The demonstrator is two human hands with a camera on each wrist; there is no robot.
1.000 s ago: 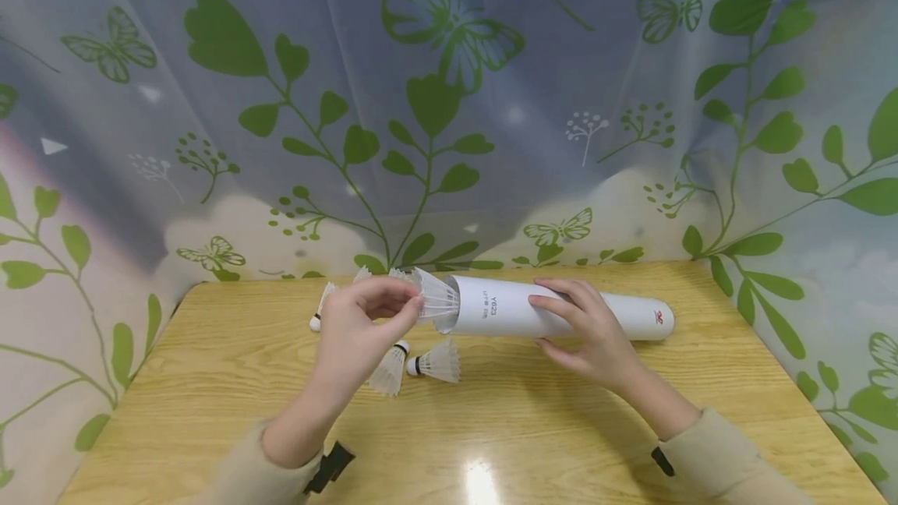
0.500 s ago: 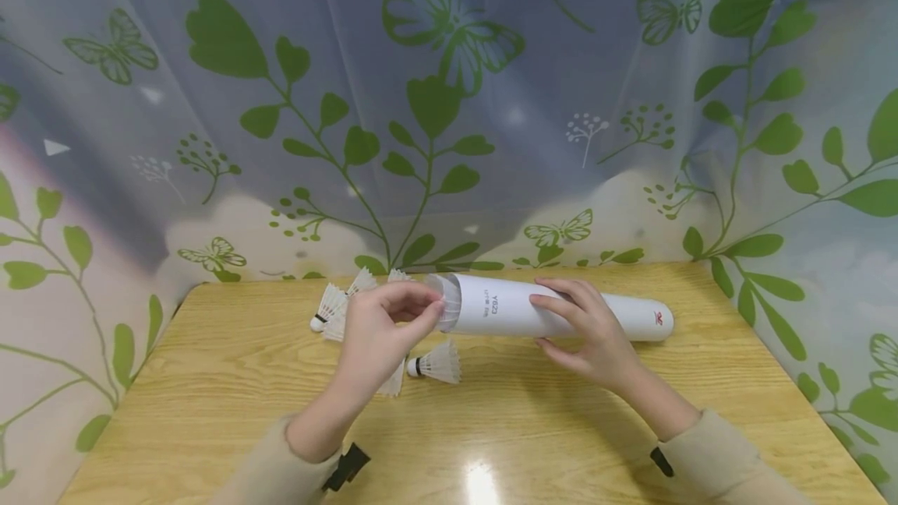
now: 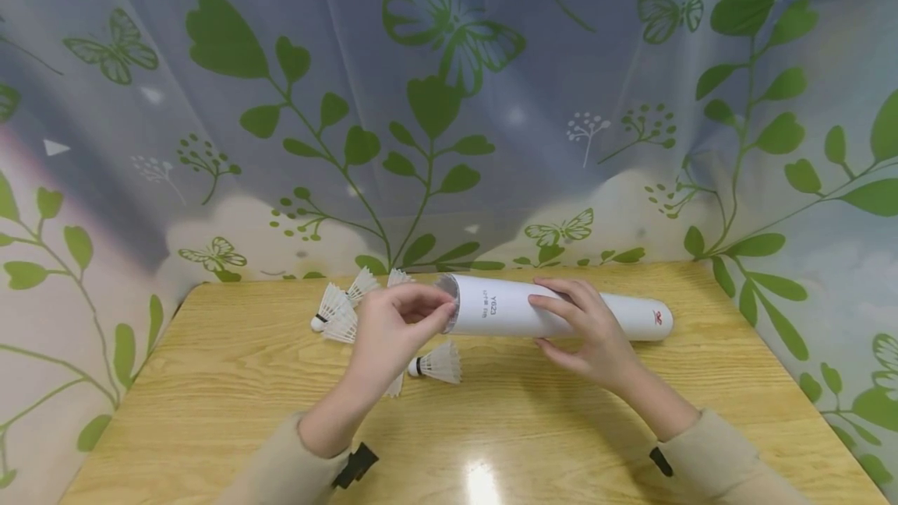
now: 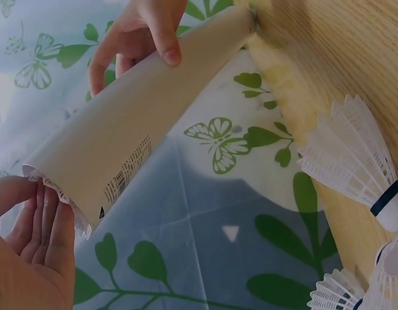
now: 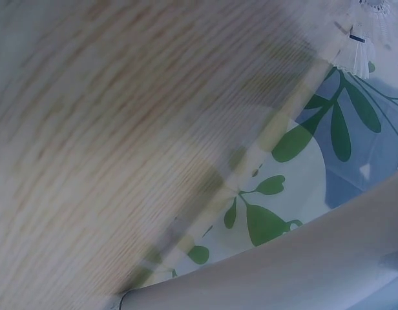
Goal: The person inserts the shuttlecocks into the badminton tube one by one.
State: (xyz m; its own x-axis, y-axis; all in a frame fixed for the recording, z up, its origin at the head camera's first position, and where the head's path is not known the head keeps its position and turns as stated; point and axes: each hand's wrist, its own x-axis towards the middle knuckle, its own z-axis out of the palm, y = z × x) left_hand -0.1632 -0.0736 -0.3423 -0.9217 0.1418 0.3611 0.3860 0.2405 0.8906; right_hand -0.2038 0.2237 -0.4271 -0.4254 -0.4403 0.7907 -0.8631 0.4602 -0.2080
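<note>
A white cardboard tube (image 3: 508, 306) lies sideways above the table, its mouth facing left. My right hand (image 3: 592, 333) grips it around the middle, thumb on the near side and fingers over the top. At the mouth, my left hand (image 3: 393, 333) pinches the feather edge of a shuttlecock (image 4: 81, 223), which sits inside the tube with only its skirt rim showing. The left wrist view has the left fingers (image 4: 47, 219) right at the tube's rim. A loose shuttlecock (image 3: 438, 365) lies below the mouth, and another beside it is mostly behind the left wrist.
Several more shuttlecocks (image 3: 337, 316) lie at the back left of the wooden table (image 3: 561, 435). A curtain (image 3: 281, 100) printed with leaves and butterflies hangs behind the table's back edge.
My left hand has moved right, pushing the shuttlecock from partly outside the mouth to almost fully inside the tube. The right hand and tube have stayed nearly still.
</note>
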